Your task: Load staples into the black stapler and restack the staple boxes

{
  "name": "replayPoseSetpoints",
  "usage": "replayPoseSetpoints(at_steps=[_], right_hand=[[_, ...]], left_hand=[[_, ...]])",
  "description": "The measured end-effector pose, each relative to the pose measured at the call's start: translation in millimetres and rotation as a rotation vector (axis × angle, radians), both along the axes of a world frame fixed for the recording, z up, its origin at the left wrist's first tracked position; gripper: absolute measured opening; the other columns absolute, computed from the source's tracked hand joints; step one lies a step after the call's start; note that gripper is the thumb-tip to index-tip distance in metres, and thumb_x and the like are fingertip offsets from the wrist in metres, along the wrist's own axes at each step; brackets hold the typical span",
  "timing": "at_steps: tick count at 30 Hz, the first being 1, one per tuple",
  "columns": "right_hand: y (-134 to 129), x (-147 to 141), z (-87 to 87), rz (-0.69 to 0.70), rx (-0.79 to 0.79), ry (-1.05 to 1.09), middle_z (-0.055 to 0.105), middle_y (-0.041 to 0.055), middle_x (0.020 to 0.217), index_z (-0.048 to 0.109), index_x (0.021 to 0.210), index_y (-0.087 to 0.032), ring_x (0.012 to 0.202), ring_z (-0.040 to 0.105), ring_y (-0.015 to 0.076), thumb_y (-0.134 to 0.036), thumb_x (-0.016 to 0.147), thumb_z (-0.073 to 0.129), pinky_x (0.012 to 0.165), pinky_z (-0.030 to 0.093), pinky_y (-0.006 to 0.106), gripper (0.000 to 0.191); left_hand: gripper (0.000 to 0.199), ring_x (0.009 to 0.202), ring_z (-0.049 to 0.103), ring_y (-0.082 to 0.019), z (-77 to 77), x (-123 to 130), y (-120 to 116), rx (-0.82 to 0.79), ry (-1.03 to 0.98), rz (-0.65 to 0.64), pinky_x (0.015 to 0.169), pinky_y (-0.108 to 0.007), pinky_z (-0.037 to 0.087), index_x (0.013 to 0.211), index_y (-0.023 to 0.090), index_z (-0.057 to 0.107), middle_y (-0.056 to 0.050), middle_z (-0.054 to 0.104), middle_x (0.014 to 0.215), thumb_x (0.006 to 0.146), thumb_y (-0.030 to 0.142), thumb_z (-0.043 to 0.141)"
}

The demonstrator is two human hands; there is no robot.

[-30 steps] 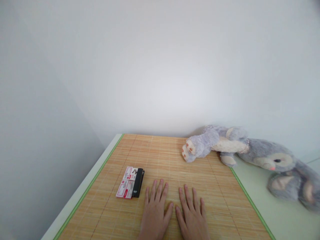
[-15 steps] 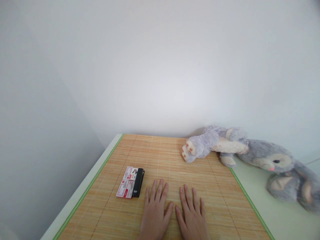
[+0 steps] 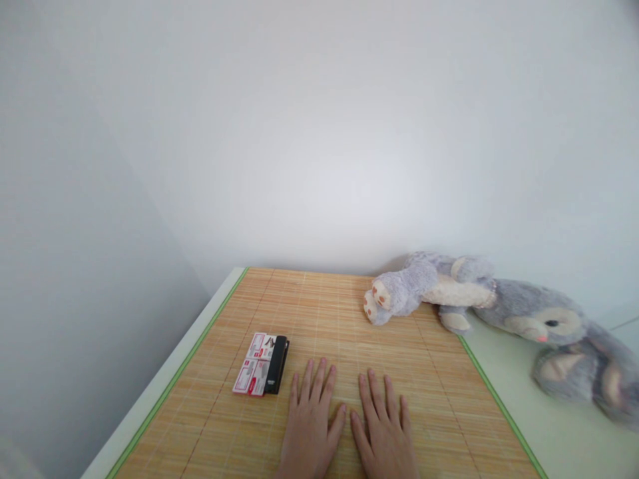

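Observation:
Palm down on the bamboo mat (image 3: 319,313), my left hand (image 3: 310,426) lies flat with its fingers spread, holding nothing. Beside it my right hand (image 3: 384,429) rests the same way, fingers apart, the two thumbs close but not touching. To the left of my left hand is a black stapler (image 3: 276,364), apart from my fingers. Against the stapler's left side lie small red-and-white boxes (image 3: 253,372) with printed labels, set edge to edge.
A grey plush rabbit (image 3: 459,289) lies on its side along the back right, its feet on the mat and its head past the mat's green edge. A pale tabletop (image 3: 564,426) shows at the right. White walls (image 3: 319,133) rise behind and to the left.

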State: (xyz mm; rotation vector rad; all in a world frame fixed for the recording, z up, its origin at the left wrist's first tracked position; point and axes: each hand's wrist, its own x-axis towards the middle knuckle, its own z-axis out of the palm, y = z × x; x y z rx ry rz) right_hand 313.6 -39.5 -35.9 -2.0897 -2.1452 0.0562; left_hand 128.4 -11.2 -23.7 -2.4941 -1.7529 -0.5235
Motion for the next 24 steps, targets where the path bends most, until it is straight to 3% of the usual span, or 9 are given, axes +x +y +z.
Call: replayPoseSetpoints(at_steps=[24], right_hand=[[1.0,-0.7,2.4,-0.005,-0.013,-0.003,0.020,0.0011,0.169,0.027,0.161,-0.029,0.158,0.017,0.0393,-0.061,0.102,0.033,0.122,0.017,0.071,0.068]], left_hand=[[0.071,0.157,0.022,-0.031,-0.5,-0.4,0.3,0.013,0.000,-0.005,0.124,-0.054,0.024,0.164,0.032,0.019,-0.001,0.028,0.170,0.101,0.040,0.048]])
